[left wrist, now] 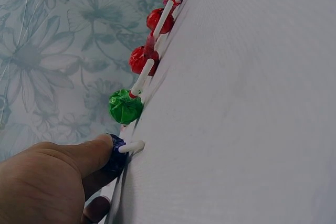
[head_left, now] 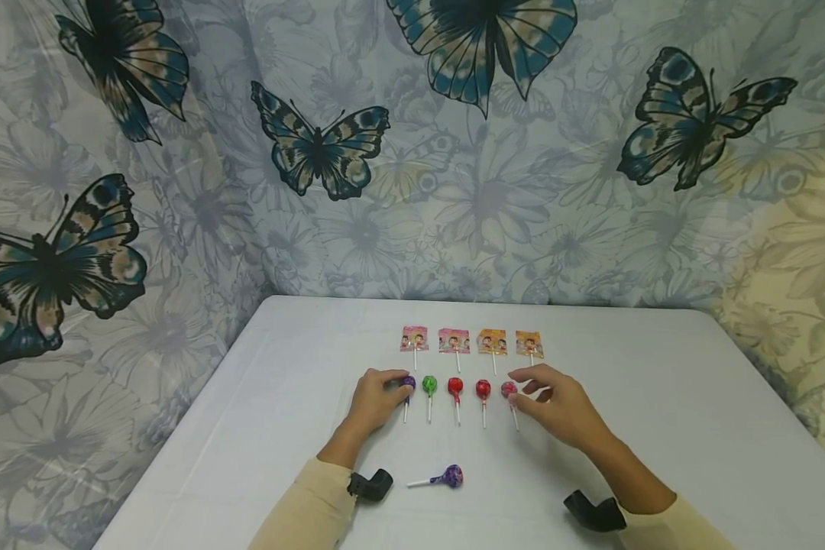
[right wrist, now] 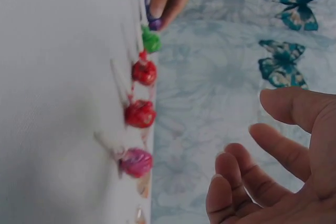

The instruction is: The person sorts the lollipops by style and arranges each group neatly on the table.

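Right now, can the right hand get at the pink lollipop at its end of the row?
Probably yes: the right hand hovers open right beside the pink lollipop, nothing between them. The left hand is busy at the purple lollipop at the far end.

No legible text, brand or number can be made out; only cartoon faces are seen printed on the four flat lollipop wrappers beyond the hands.

Six round lollipops lie on the worktop: two purple, one green, two red, one pink. Behind them sit four flat packeted lollipops.
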`<state>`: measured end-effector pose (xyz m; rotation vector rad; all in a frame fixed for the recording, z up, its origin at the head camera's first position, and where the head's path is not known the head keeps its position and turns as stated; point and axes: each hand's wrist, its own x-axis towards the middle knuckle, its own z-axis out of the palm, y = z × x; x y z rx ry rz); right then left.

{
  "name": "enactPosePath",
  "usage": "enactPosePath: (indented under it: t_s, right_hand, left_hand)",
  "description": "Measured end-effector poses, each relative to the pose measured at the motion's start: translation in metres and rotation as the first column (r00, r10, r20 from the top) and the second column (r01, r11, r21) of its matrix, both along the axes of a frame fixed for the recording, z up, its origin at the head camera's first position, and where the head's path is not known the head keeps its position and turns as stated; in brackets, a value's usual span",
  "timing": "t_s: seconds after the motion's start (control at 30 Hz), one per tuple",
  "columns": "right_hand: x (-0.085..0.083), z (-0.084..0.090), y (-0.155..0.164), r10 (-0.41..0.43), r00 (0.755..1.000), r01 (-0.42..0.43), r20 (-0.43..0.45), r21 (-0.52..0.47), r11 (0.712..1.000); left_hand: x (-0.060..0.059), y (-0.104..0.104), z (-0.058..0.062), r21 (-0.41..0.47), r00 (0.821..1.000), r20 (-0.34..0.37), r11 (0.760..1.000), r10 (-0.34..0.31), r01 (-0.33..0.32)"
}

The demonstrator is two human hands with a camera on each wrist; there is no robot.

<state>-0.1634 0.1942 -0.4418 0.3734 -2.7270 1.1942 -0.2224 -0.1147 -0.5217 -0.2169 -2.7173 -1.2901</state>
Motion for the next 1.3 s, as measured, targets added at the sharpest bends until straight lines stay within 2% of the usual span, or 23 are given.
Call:
enactPosePath:
  t_s: [0.27,0.63,0.93,1.13,1.3]
  right_hand:
    - [0.019,0.008,-0.009,0.033,0.999,-0.035,-0.04,-0.055,0.998]
    - [0.037,0.009,-0.019,0.095,0.993,-0.102,-0.067,-0.121,0.987]
    - [0.044,0.003,-0.032,0.154,0.988,-0.157,-0.034,-0.156,0.975]
    - [0.045,-0.003,-0.038,0.213,0.976,-0.217,-0.042,-0.163,0.962]
    - [0.045,-0.009,-0.042,0.271,0.963,-0.265,0.008,-0.172,0.949]
  left_hand:
    - [0.0,0.001,0.0,-0.001,1.0,0.004,1.0,-0.003,0.003]
    - [0.002,0.003,0.001,-0.003,1.0,0.004,1.0,0.006,-0.006]
    - [0.002,0.003,0.003,0.001,1.0,0.004,1.0,0.001,-0.001]
    - [0.003,0.001,0.003,-0.016,1.0,-0.016,1.0,-0.01,0.01]
    - [0.003,0.0,0.002,-0.012,0.999,-0.033,1.0,-0.01,0.009]
